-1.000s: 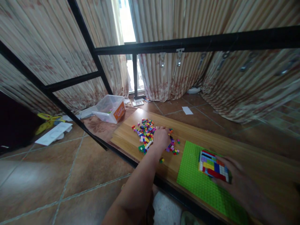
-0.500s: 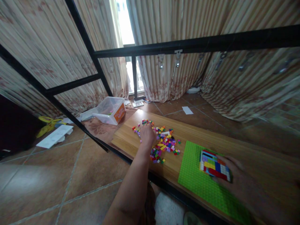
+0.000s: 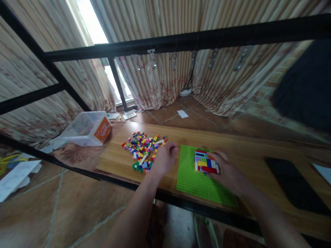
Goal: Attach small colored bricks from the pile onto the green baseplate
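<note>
My left hand (image 3: 166, 157) hovers between the loose bricks and the baseplate, its fingers curled together. Whatever they may pinch is hidden. A spread pile of small coloured toy bricks (image 3: 144, 146) lies on the wooden board just left of it. My right hand (image 3: 222, 169) grips the right side of a flat brick block (image 3: 205, 162), thumb at the near edge and fingers at the far edge. Red, yellow, blue, purple and white pieces form the block's top. Beneath it is a green studded baseplate (image 3: 191, 182); whether the block is attached to it, I cannot tell.
A clear plastic box (image 3: 85, 139) with an orange label stands left of the wooden board (image 3: 113, 160). Right of the baseplate lies a flat black object (image 3: 292, 182), with white paper (image 3: 323, 172) beyond. A black metal rail (image 3: 165, 41) crosses ahead, before the curtains.
My left hand has lifted from the brick pile and moved right, towards the baseplate. My right hand keeps hold of the brick block. The view has turned to the right.
</note>
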Demonstrator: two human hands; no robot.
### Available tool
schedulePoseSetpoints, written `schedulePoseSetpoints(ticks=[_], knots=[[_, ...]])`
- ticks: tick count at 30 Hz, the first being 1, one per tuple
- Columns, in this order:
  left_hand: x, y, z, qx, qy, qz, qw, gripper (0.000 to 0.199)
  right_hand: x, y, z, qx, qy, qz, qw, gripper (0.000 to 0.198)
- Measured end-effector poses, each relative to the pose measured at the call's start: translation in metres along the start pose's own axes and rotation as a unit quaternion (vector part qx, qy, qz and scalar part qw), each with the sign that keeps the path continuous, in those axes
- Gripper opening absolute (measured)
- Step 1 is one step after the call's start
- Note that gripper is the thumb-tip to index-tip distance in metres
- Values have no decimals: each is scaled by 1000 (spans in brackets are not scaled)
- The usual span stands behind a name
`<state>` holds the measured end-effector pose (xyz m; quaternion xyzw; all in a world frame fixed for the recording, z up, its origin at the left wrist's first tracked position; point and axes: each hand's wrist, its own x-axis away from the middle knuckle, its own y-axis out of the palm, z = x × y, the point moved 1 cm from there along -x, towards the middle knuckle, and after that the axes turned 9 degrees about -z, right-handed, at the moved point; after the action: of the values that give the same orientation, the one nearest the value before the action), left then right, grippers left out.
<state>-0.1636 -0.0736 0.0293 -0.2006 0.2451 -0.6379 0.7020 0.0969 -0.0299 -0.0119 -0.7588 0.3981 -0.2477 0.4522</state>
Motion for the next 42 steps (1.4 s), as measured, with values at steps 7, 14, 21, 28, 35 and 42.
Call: schedulePoseSetpoints(ticks=[7,14,21,28,35,42], knots=[[15,63,19,211,-47,-177,960,13,2,-4,-7,-8,3,-12,1000,67],[8,79,21,323,-145,-124,927,7,1,-7,-11,-8,21,-24,999,71],[14,95,21,355,-171,-59,917,7,2,-6,-12,-3,23,-17,1000,70],[19,99,23,305,-159,-38,938,6,1,-4,-10,-4,13,-8,1000,70],[17,99,22,222,-135,-21,966,9,2,-5,-10,1,9,-2,1000,71],[14,96,25,278,-155,-30,947,6,4,-8,-14,-7,2,-6,1000,67]])
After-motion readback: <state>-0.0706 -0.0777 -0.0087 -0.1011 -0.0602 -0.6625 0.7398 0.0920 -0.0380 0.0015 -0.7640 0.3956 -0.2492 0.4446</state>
